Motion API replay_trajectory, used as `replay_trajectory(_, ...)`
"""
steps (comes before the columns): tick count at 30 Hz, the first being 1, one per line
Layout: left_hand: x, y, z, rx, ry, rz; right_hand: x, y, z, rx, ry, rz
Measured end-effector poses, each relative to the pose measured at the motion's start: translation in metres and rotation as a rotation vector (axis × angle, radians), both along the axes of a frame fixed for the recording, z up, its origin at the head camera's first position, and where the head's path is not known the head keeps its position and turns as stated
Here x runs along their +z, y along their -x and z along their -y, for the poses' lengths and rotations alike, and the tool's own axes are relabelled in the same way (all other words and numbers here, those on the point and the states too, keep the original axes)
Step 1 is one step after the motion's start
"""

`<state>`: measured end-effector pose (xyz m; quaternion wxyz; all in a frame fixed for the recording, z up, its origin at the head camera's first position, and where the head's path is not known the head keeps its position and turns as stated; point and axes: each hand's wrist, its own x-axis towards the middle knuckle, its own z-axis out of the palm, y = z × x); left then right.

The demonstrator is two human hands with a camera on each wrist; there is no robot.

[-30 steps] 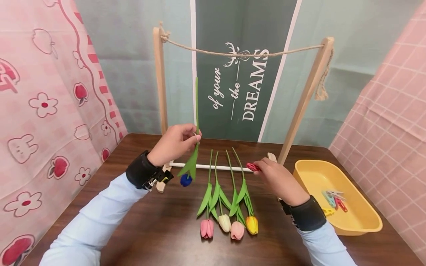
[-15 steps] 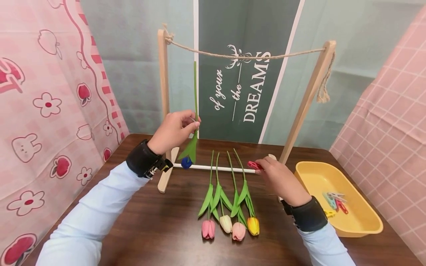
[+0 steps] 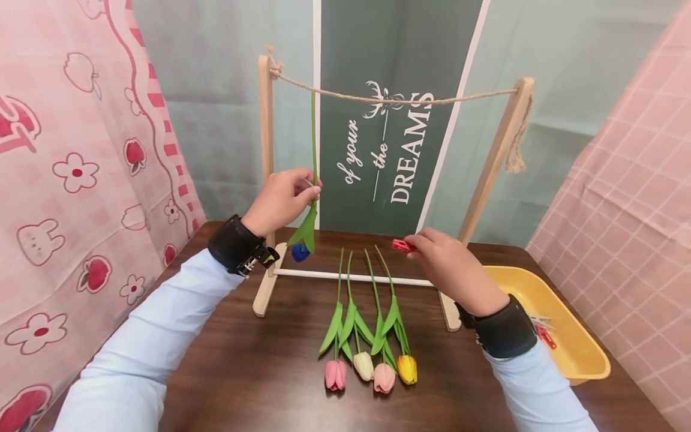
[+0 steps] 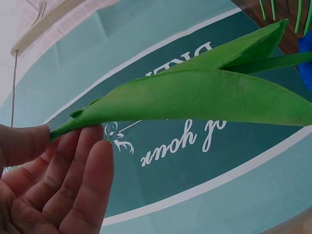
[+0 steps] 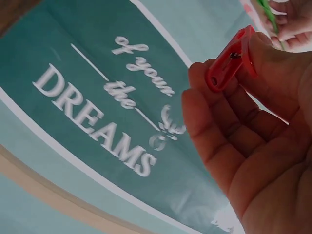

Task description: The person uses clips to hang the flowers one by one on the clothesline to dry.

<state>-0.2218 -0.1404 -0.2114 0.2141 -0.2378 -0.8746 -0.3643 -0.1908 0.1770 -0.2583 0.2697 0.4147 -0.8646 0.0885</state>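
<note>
My left hand pinches the green stem of a blue tulip between thumb and fingers. The flower hangs head down, and the stem's tip reaches up to the rope; whether they touch I cannot tell. In the left wrist view the tulip's broad green leaf fills the middle. A red clothespin is held between thumb and fingers of my right hand, above the table's right side. Pink, white, light pink and yellow tulips lie side by side on the table, stems pointing away.
The rope is tied between two wooden posts, joined low down by a white rod. At the right stands a yellow basin with several clothespins, partly hidden by my right wrist. Patterned cloths hang on both sides and behind the brown table.
My left hand has risen with the blue tulip, bringing its stem tip up to the rope. My right hand has moved up slightly with the red clothespin. The tulips on the table lie as before.
</note>
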Motion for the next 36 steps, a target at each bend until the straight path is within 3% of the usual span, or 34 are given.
replay_trajectory(18, 0.006, 0.008, 0.005, 0.005, 0.02, 0.02, 0.119, -0.009, 0.032, 0.146, -0.126, -0.186)
replay_trajectory(28, 0.009, 0.012, 0.007, 0.019, 0.017, 0.031, 0.177, 0.005, 0.061, 0.099, -0.215, -0.187)
replay_trajectory(36, 0.01, 0.015, 0.007, 0.018, -0.003, 0.042, 0.21, 0.013, 0.085, -0.061, -0.273, -0.077)
